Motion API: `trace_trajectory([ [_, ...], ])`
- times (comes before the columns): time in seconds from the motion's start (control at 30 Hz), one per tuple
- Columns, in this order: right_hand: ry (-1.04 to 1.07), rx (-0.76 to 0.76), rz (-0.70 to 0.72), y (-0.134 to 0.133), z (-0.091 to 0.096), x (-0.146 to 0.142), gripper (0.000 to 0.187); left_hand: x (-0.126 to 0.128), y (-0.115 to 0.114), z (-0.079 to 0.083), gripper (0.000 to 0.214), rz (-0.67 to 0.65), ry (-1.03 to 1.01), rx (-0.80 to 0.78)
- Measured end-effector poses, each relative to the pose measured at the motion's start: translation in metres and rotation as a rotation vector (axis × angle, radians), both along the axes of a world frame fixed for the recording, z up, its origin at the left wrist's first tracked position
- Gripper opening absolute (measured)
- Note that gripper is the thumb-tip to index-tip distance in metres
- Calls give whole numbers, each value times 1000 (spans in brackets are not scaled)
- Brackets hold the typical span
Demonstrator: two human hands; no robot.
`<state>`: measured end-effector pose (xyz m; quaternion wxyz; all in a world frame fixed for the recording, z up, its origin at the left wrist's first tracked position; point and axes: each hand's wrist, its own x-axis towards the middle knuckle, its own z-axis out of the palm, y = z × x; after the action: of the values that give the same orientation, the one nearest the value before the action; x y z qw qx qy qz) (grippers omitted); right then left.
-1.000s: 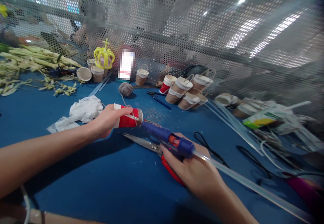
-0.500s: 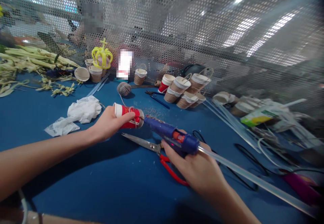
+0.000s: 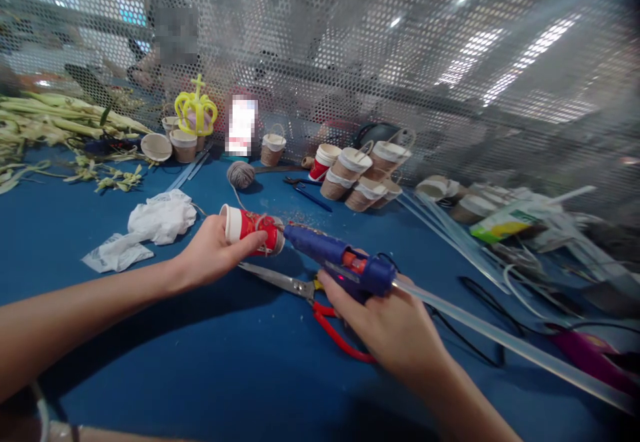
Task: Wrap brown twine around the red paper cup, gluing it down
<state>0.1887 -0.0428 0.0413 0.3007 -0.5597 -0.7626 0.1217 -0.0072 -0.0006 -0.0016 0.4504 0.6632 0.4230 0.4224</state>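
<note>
My left hand (image 3: pixel 213 252) is closed around a red and white paper cup (image 3: pixel 250 225), tipped on its side with its open rim to the left. Grey twine lies across the cup and trails back to a ball of twine (image 3: pixel 241 175). In my right hand (image 3: pixel 385 315) is a blue hot glue gun (image 3: pixel 325 249), with a long clear glue stick (image 3: pixel 480 335) out of its rear end. The gun's nozzle meets the cup near its base; whether it touches is hard to tell. Under both hands lie red-handled scissors (image 3: pixel 300 287), partly hidden by the right hand.
A crumpled white cloth or plastic wrap (image 3: pixel 163 219) lies left. Twine-wrapped cups (image 3: pixel 350 169), pliers (image 3: pixel 313 195) and a yellow crown (image 3: pixel 197 112) stand behind, before a perforated metal screen (image 3: pixel 300 42). Clear glue sticks (image 3: pixel 450 235) and a black cable (image 3: pixel 480 295) lie right.
The cup has turned slightly in my left hand, and its open rim shows more. The glue gun's nozzle stays at the cup's base end. The whole view has shifted a little.
</note>
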Motion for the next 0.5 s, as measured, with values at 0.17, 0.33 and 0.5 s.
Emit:
trace_trajectory([
  [0.17, -16, 12, -13, 0, -3, 0, 13, -1, 2, 1, 28, 48, 5, -2],
  [0.33, -20, 0, -35, 0, -1, 1, 12, -1, -1, 1, 24, -12, 9, 28],
  [0.5, -19, -26, -19, -1, 3, -1, 12, -1, 0, 1, 24, -14, -52, 2],
])
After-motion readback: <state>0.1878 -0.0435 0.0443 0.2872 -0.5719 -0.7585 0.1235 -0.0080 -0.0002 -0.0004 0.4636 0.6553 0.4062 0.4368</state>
